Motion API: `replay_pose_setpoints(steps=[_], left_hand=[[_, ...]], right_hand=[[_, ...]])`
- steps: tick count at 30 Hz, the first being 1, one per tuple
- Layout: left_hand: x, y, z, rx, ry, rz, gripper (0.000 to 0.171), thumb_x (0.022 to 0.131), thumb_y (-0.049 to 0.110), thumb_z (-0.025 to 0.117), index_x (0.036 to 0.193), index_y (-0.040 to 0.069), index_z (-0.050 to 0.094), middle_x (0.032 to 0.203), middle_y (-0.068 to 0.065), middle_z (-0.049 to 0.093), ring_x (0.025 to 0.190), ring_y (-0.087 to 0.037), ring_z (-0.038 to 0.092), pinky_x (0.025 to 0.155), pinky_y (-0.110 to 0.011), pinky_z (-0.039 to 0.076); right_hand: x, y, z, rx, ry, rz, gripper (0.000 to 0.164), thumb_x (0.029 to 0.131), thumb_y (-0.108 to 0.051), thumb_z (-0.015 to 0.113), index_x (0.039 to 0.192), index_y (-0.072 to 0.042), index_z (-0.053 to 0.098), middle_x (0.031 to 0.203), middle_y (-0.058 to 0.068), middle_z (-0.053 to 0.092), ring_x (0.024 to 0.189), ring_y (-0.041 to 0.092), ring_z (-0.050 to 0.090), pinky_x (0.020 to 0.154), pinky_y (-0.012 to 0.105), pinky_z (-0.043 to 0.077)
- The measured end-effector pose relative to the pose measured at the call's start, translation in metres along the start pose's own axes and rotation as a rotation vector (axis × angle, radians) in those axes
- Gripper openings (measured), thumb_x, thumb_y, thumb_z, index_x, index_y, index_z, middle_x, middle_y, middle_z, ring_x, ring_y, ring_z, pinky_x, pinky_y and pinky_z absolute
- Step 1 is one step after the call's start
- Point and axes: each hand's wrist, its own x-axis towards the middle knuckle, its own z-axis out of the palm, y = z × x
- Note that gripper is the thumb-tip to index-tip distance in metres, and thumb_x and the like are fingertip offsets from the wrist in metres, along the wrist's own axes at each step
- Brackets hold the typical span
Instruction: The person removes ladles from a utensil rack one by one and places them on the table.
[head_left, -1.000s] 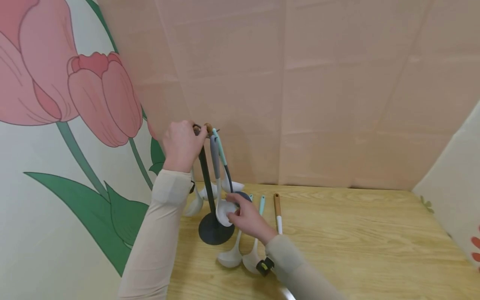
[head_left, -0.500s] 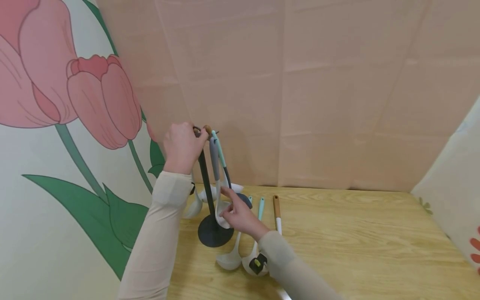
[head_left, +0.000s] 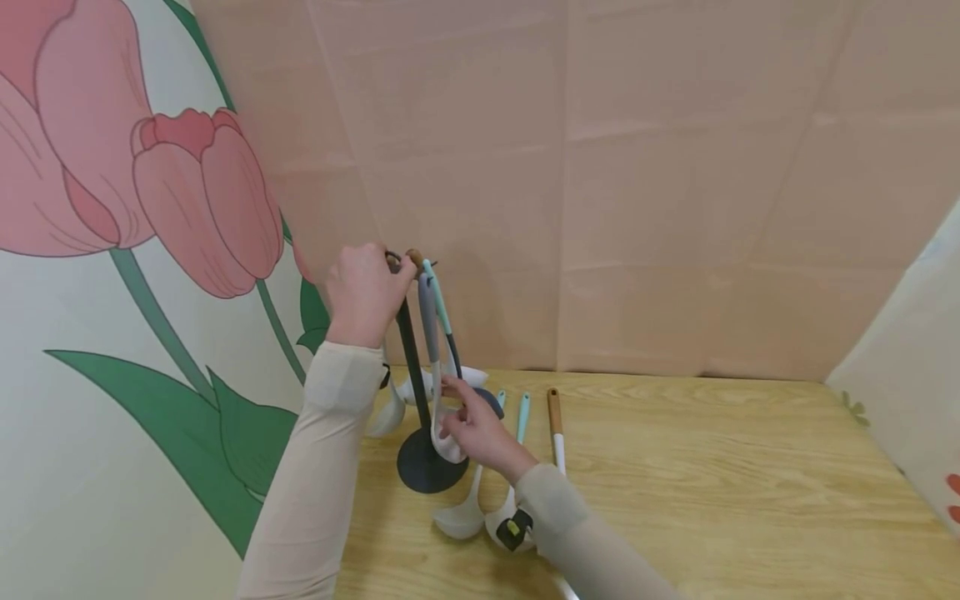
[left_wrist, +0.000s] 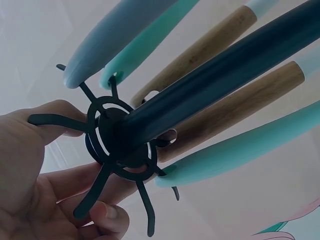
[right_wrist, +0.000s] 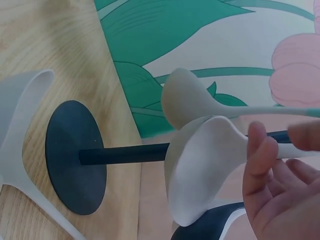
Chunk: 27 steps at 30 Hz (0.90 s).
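My left hand grips the top of a dark utensil stand. In the left wrist view its fingers lie behind the hooked ring. A white ladle with a grey handle hangs from a hook. My right hand is at this ladle's lower end, fingers loosely bent. In the right wrist view the fingers lie by the stem of the ladle, the thumb apart from them; contact is unclear. Behind hangs a dark ladle with a turquoise handle.
More ladles hang behind, one pale ladle at left. On the wooden table lie a white ladle, another with a turquoise handle, and a utensil with a wooden handle. A tulip-painted wall stands close at left.
My right hand has shifted slightly left, further over the grey-handled ladle's bowl, and the bowl has turned a little. My left hand stays on the stand's top.
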Motion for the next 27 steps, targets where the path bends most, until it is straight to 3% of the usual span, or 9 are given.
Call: replay_pose_setpoints(steps=[6,11,19,27], left_hand=[[0.000,0.001,-0.002,-0.004,-0.001,-0.005,0.039,0.096,0.040,0.057,0.074,0.009,0.065,0.069,-0.007,0.064,0.063,-0.025,0.060,0.054,-0.033,0.046],[0.000,0.001,-0.002,0.003,0.002,0.013,0.040,0.098,0.039,0.056,0.072,0.009,0.064,0.069,-0.008,0.063,0.062,-0.025,0.060,0.053,-0.034,0.046],[0.000,-0.001,-0.002,0.012,-0.009,0.028,0.043,0.100,0.037,0.052,0.069,0.009,0.062,0.069,-0.009,0.062,0.064,-0.026,0.059,0.055,-0.035,0.046],[-0.001,-0.001,-0.002,0.085,-0.015,0.038,0.045,0.101,0.041,0.050,0.078,0.006,0.067,0.091,-0.014,0.065,0.090,-0.033,0.052,0.073,-0.044,0.049]], right_hand=[[0.001,0.001,0.002,-0.034,0.098,-0.059,0.035,0.106,-0.020,0.050,0.139,-0.010,0.055,0.120,0.012,0.065,0.070,0.023,0.064,0.059,0.030,0.051],[-0.001,0.001,0.003,-0.021,0.131,-0.080,0.028,0.106,-0.020,0.050,0.126,-0.005,0.062,0.096,0.012,0.068,0.065,0.020,0.060,0.059,0.028,0.049],[-0.005,0.001,0.004,-0.012,0.133,-0.068,0.024,0.106,-0.020,0.050,0.121,-0.006,0.063,0.103,0.014,0.069,0.065,0.019,0.059,0.059,0.027,0.050],[-0.011,-0.008,0.005,-0.010,0.169,-0.086,0.022,0.106,-0.013,0.050,0.120,-0.002,0.062,0.100,0.012,0.069,0.064,0.026,0.059,0.056,0.024,0.046]])
